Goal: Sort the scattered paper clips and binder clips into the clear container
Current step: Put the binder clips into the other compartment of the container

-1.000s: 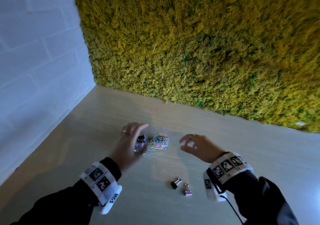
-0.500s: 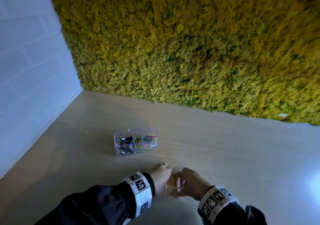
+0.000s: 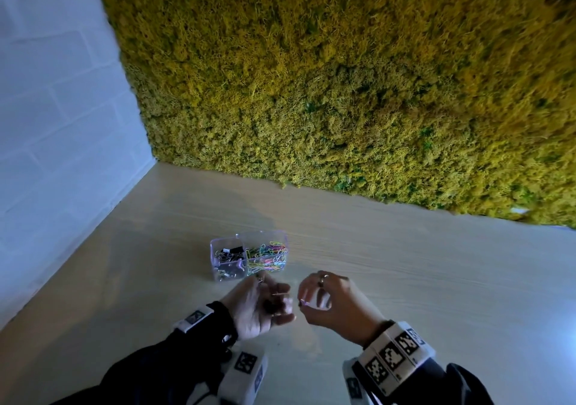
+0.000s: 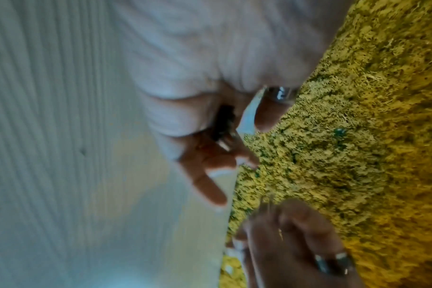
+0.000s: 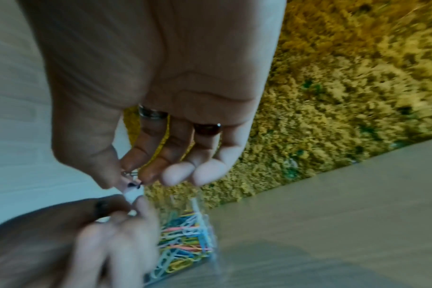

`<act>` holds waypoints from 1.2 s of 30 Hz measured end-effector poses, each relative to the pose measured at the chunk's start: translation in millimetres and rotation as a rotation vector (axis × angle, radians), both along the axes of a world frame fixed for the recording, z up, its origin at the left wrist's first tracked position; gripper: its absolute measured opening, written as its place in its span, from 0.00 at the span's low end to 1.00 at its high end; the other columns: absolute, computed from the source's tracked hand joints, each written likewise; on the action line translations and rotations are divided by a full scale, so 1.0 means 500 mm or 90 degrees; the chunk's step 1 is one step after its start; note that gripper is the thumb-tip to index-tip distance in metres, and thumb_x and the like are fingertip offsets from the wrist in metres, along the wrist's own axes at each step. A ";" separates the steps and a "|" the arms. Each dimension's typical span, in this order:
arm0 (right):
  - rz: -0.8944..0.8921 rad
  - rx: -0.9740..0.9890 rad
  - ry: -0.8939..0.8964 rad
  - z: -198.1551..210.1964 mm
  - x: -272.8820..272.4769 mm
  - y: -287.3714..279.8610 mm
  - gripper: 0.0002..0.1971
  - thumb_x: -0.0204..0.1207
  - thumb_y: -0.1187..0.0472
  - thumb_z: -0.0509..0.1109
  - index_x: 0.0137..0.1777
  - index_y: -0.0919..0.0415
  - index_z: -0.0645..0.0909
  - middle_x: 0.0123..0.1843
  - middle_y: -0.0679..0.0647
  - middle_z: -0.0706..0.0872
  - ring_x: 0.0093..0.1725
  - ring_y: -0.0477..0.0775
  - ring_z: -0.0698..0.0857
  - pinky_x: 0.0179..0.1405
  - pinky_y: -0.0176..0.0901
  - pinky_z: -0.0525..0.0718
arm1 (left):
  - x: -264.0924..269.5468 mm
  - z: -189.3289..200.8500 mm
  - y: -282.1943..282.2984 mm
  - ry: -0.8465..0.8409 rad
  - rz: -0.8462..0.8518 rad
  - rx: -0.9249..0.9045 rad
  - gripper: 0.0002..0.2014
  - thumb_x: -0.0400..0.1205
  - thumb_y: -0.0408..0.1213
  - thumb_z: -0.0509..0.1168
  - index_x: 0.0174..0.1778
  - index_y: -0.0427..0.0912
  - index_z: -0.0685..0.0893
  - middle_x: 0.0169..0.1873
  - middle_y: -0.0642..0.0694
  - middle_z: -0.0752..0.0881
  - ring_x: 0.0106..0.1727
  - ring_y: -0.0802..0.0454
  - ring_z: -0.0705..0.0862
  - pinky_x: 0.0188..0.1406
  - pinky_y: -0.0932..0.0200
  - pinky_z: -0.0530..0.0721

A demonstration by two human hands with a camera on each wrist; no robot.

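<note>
The clear container (image 3: 215, 250) stands on the table; its left compartment holds black and silver binder clips (image 3: 229, 258), its right one coloured paper clips (image 3: 268, 256). Just in front of it my left hand (image 3: 274, 303) is turned palm up, its fingers curled round a black binder clip (image 4: 223, 124). Beside it on the right, my right hand (image 3: 307, 300) pinches a small pale pink binder clip (image 5: 132, 180) between thumb and forefinger. Both hands hover above the tabletop, nearly touching each other. The paper clips (image 5: 183, 230) show blurred beyond the right fingertips.
The light wooden table (image 3: 405, 280) runs into a corner. A yellow-green moss wall (image 3: 343, 93) closes the far side and a white brick wall (image 3: 62, 124) the left. Both wrists carry marker bands over black sleeves.
Both hands left the container, dropped to the two binder clips near the front edge and took one each. They now hold them raised just in front of the container.
</note>
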State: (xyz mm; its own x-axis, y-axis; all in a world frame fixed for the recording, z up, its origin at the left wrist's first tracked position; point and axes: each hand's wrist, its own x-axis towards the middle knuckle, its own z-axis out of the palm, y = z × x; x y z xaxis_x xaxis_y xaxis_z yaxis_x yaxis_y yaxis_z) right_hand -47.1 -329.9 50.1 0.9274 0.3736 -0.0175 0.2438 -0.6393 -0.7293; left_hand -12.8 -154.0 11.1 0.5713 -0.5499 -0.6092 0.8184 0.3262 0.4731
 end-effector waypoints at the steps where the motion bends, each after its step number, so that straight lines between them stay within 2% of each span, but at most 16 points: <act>1: 0.004 0.000 -0.016 0.001 -0.001 0.017 0.05 0.62 0.56 0.68 0.37 0.43 0.79 0.40 0.48 0.85 0.37 0.44 0.81 0.38 0.41 0.82 | 0.000 0.010 -0.007 0.011 0.028 0.001 0.15 0.74 0.34 0.52 0.32 0.33 0.82 0.28 0.38 0.79 0.25 0.47 0.79 0.27 0.59 0.85; 3: 0.008 -0.028 -0.064 -0.005 0.000 0.048 0.12 0.61 0.47 0.63 0.40 0.48 0.83 0.43 0.50 0.85 0.46 0.49 0.81 0.46 0.47 0.83 | -0.001 0.018 -0.020 0.023 0.055 -0.003 0.21 0.78 0.36 0.50 0.31 0.28 0.83 0.27 0.33 0.84 0.24 0.45 0.83 0.22 0.62 0.84; 6: -0.002 -0.075 -0.125 -0.008 0.015 0.078 0.22 0.61 0.39 0.59 0.48 0.47 0.85 0.51 0.48 0.84 0.55 0.49 0.76 0.56 0.46 0.77 | -0.002 0.032 -0.019 0.050 0.103 -0.030 0.16 0.79 0.32 0.51 0.33 0.30 0.81 0.25 0.36 0.87 0.22 0.47 0.85 0.22 0.63 0.85; 10: -0.065 -0.059 -0.121 0.000 0.075 0.076 0.35 0.65 0.26 0.50 0.63 0.48 0.78 0.63 0.49 0.79 0.63 0.51 0.72 0.65 0.52 0.73 | 0.004 0.026 0.020 0.081 0.192 -0.086 0.20 0.80 0.28 0.51 0.27 0.28 0.83 0.25 0.34 0.87 0.21 0.44 0.86 0.24 0.52 0.89; 11: -0.068 -0.087 -0.105 0.001 0.095 0.075 0.37 0.67 0.27 0.50 0.67 0.49 0.74 0.66 0.50 0.77 0.66 0.53 0.71 0.67 0.54 0.72 | 0.005 0.024 0.034 0.076 0.208 -0.092 0.21 0.80 0.28 0.51 0.27 0.28 0.85 0.28 0.33 0.88 0.26 0.42 0.88 0.25 0.50 0.89; 13: -0.042 -0.177 -0.073 0.002 0.133 0.082 0.34 0.72 0.38 0.62 0.75 0.51 0.62 0.74 0.51 0.69 0.73 0.56 0.66 0.72 0.57 0.68 | 0.013 0.024 0.060 0.060 0.230 -0.103 0.17 0.76 0.26 0.53 0.30 0.28 0.87 0.31 0.33 0.89 0.30 0.42 0.90 0.28 0.49 0.89; 16: 0.038 -0.300 -0.042 -0.006 0.171 0.108 0.44 0.71 0.52 0.72 0.80 0.49 0.46 0.80 0.47 0.58 0.78 0.55 0.57 0.74 0.61 0.66 | 0.029 0.045 0.096 0.017 0.282 -0.107 0.09 0.65 0.24 0.60 0.36 0.28 0.84 0.31 0.34 0.89 0.30 0.43 0.90 0.29 0.49 0.89; 20: 0.072 -0.351 -0.022 -0.016 0.192 0.132 0.37 0.75 0.56 0.68 0.79 0.48 0.50 0.79 0.46 0.62 0.79 0.54 0.59 0.74 0.58 0.65 | 0.057 0.054 0.141 0.005 0.347 -0.141 0.16 0.74 0.23 0.52 0.31 0.25 0.86 0.32 0.31 0.88 0.32 0.39 0.89 0.32 0.45 0.88; 24: 0.068 -0.376 -0.023 -0.019 0.205 0.133 0.35 0.75 0.54 0.68 0.78 0.46 0.53 0.78 0.47 0.66 0.78 0.52 0.64 0.75 0.54 0.69 | 0.081 0.062 0.162 0.051 0.368 -0.123 0.20 0.84 0.38 0.49 0.39 0.24 0.77 0.42 0.26 0.81 0.43 0.31 0.83 0.27 0.39 0.86; 26: 0.058 -0.377 -0.018 -0.024 0.208 0.134 0.36 0.74 0.53 0.68 0.78 0.45 0.54 0.78 0.48 0.66 0.77 0.53 0.66 0.74 0.55 0.71 | 0.087 0.068 0.168 0.068 0.329 -0.114 0.22 0.85 0.42 0.48 0.45 0.23 0.75 0.49 0.23 0.78 0.48 0.26 0.80 0.46 0.42 0.85; 28: 0.048 -0.361 -0.015 -0.031 0.209 0.133 0.36 0.74 0.53 0.69 0.78 0.44 0.54 0.77 0.48 0.67 0.76 0.54 0.68 0.73 0.55 0.71 | 0.092 0.069 0.180 0.080 0.292 -0.134 0.26 0.85 0.45 0.48 0.60 0.19 0.68 0.61 0.23 0.72 0.62 0.25 0.73 0.70 0.39 0.65; 30: 0.043 -0.347 -0.016 -0.036 0.209 0.131 0.36 0.73 0.53 0.69 0.78 0.43 0.55 0.77 0.48 0.68 0.75 0.53 0.68 0.73 0.55 0.71 | 0.096 0.067 0.193 0.085 0.287 -0.156 0.34 0.85 0.47 0.49 0.72 0.16 0.56 0.71 0.20 0.63 0.74 0.27 0.63 0.75 0.41 0.59; 32: 0.036 -0.337 -0.018 -0.037 0.210 0.126 0.36 0.73 0.53 0.70 0.77 0.43 0.56 0.77 0.48 0.69 0.74 0.53 0.70 0.72 0.54 0.73 | 0.095 0.076 0.199 0.064 0.264 -0.141 0.34 0.84 0.48 0.50 0.70 0.16 0.58 0.67 0.15 0.67 0.69 0.28 0.72 0.65 0.43 0.77; 33: 0.032 -0.332 -0.017 -0.035 0.210 0.124 0.36 0.72 0.53 0.71 0.77 0.42 0.57 0.76 0.48 0.70 0.73 0.53 0.72 0.70 0.53 0.75 | 0.092 0.086 0.202 0.042 0.248 -0.117 0.31 0.84 0.47 0.49 0.66 0.18 0.64 0.60 0.16 0.73 0.59 0.28 0.80 0.55 0.43 0.84; 34: 0.030 -0.326 -0.016 -0.033 0.212 0.123 0.36 0.72 0.54 0.72 0.76 0.42 0.58 0.75 0.49 0.71 0.71 0.53 0.73 0.68 0.52 0.77 | 0.088 0.093 0.206 0.008 0.235 -0.079 0.27 0.83 0.46 0.50 0.62 0.22 0.69 0.53 0.18 0.77 0.48 0.30 0.86 0.43 0.44 0.88; 36: 0.039 -0.319 -0.010 -0.027 0.214 0.121 0.36 0.71 0.54 0.73 0.76 0.43 0.59 0.75 0.49 0.72 0.70 0.53 0.75 0.66 0.50 0.78 | 0.078 0.109 0.212 -0.085 0.214 0.006 0.20 0.80 0.42 0.55 0.59 0.30 0.76 0.51 0.27 0.82 0.39 0.38 0.89 0.36 0.50 0.89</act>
State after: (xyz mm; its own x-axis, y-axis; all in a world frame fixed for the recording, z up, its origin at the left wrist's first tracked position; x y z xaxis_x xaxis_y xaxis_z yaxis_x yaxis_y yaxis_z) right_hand 59.7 -269.6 36.4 0.9056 0.3765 -0.1955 0.3001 -0.8943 -0.3319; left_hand 26.3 -48.1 65.8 0.7945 -0.3123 -0.5209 0.5966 0.5614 0.5735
